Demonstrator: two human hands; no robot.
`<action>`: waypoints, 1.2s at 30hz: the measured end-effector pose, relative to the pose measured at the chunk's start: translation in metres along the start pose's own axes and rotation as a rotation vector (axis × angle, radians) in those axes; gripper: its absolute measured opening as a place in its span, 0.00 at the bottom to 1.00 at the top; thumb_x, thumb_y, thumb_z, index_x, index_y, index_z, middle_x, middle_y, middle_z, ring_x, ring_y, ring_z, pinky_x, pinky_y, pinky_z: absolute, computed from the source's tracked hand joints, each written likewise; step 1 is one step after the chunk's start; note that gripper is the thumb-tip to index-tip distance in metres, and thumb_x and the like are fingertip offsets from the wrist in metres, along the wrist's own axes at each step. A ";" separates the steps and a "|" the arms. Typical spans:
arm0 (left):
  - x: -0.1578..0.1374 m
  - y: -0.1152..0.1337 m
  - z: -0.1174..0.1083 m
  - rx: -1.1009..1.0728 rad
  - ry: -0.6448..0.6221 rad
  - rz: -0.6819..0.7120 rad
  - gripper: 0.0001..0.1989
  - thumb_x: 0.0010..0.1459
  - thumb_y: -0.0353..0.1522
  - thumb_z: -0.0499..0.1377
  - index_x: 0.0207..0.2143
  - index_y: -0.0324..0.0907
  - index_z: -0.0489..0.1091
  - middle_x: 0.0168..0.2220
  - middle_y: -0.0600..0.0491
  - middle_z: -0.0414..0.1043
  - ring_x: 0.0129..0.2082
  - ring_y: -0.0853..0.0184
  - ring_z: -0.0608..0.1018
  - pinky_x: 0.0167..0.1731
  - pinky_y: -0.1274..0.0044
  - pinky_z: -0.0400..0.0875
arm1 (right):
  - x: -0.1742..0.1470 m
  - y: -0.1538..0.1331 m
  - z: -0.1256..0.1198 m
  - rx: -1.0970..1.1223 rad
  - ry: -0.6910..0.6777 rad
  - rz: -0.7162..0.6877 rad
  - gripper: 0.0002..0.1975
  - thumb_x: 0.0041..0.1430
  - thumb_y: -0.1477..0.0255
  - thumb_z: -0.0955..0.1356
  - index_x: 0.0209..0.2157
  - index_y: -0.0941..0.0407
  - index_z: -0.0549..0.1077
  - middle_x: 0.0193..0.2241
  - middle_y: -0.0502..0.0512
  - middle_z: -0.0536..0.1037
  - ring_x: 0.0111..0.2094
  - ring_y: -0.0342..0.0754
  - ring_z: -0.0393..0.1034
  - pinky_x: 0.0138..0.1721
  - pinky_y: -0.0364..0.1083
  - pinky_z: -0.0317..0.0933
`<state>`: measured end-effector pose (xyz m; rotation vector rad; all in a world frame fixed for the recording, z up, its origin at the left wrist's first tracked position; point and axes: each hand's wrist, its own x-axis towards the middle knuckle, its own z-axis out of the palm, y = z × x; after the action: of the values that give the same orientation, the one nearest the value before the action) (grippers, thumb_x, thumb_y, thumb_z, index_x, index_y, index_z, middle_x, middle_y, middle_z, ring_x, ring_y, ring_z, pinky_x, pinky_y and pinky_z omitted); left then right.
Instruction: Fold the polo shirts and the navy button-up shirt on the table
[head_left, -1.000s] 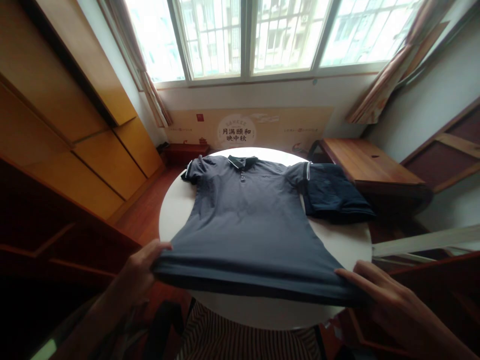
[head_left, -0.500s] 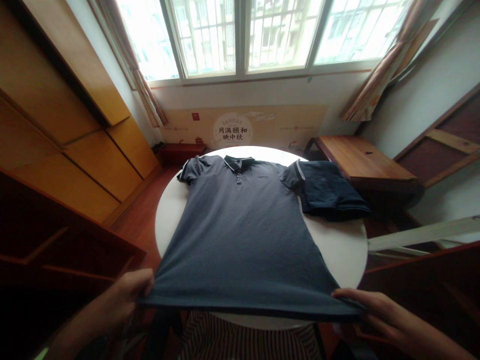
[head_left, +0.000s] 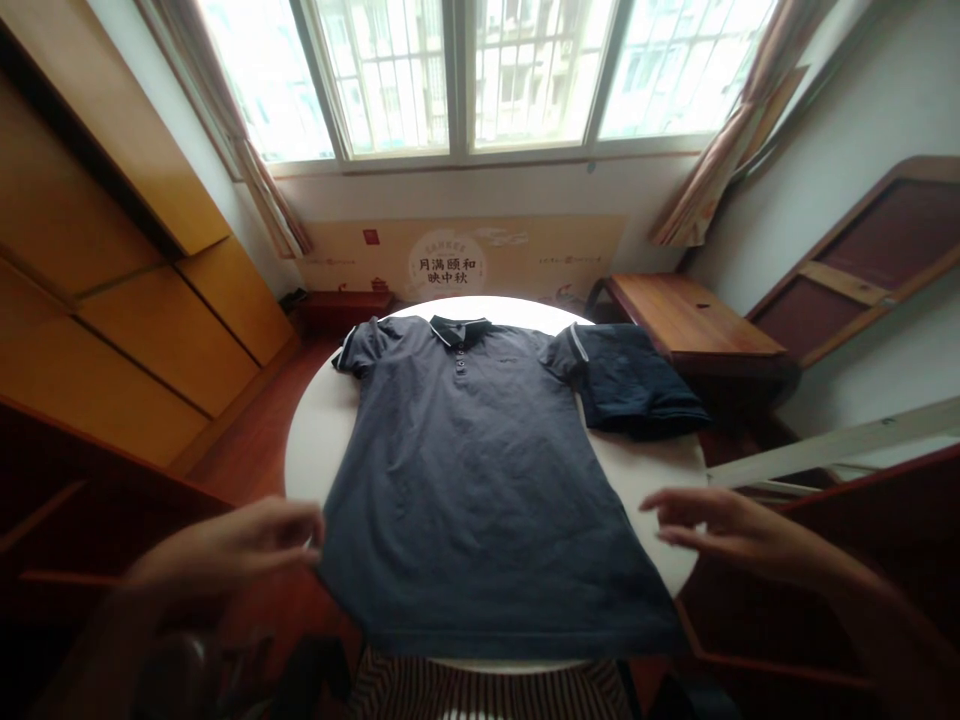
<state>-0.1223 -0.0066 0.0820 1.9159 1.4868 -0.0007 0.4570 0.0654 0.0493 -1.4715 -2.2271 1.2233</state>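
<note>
A dark grey polo shirt point(head_left: 480, 480) lies spread face up, its collar toward the window and its hem hanging over the near rim of the round white table point(head_left: 311, 430). My left hand point(head_left: 274, 535), slightly blurred, is beside the shirt's lower left edge, with thumb and fingers parted. Whether its fingertips touch the cloth I cannot tell. My right hand point(head_left: 705, 525) hovers near the lower right edge of the shirt, over the table's rim, fingers apart and holding nothing. A folded dark navy garment point(head_left: 637, 385) rests by the right sleeve.
A wooden side table point(head_left: 694, 315) stands at the back right. Yellow-brown cabinets point(head_left: 142, 330) line the left side. A white bar point(head_left: 832, 440) runs along the right, close to the round table. A striped cloth point(head_left: 487, 690) shows below the near rim.
Both hands have let go of the hem corners and risen, moving up along the shirt's sides. The hem now hangs loose instead of being stretched straight. The view has shifted slightly right.
</note>
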 end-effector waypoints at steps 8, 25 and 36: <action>0.218 0.068 -0.013 0.275 0.454 0.423 0.18 0.69 0.39 0.47 0.49 0.40 0.72 0.51 0.44 0.73 0.52 0.61 0.75 0.56 0.71 0.65 | 0.200 -0.047 -0.084 -0.308 0.615 0.257 0.18 0.62 0.64 0.67 0.45 0.64 0.75 0.45 0.70 0.78 0.47 0.56 0.73 0.48 0.49 0.64; 0.293 0.055 0.038 0.446 0.412 0.237 0.34 0.66 0.54 0.42 0.69 0.51 0.49 0.72 0.52 0.41 0.71 0.54 0.47 0.65 0.51 0.41 | 0.276 -0.079 -0.053 -0.566 0.467 0.150 0.23 0.54 0.74 0.70 0.54 0.57 0.72 0.52 0.65 0.75 0.53 0.59 0.70 0.51 0.48 0.63; 0.292 0.057 0.038 0.440 0.421 0.237 0.34 0.66 0.54 0.42 0.69 0.50 0.50 0.72 0.52 0.42 0.70 0.54 0.47 0.65 0.50 0.42 | 0.328 -0.051 -0.056 -0.489 0.454 0.189 0.16 0.61 0.69 0.68 0.46 0.63 0.77 0.47 0.66 0.78 0.50 0.54 0.72 0.47 0.43 0.63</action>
<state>0.0409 0.2162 -0.0349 2.5626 1.6105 0.2110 0.2965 0.3610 0.0368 -1.9304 -2.1795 0.3172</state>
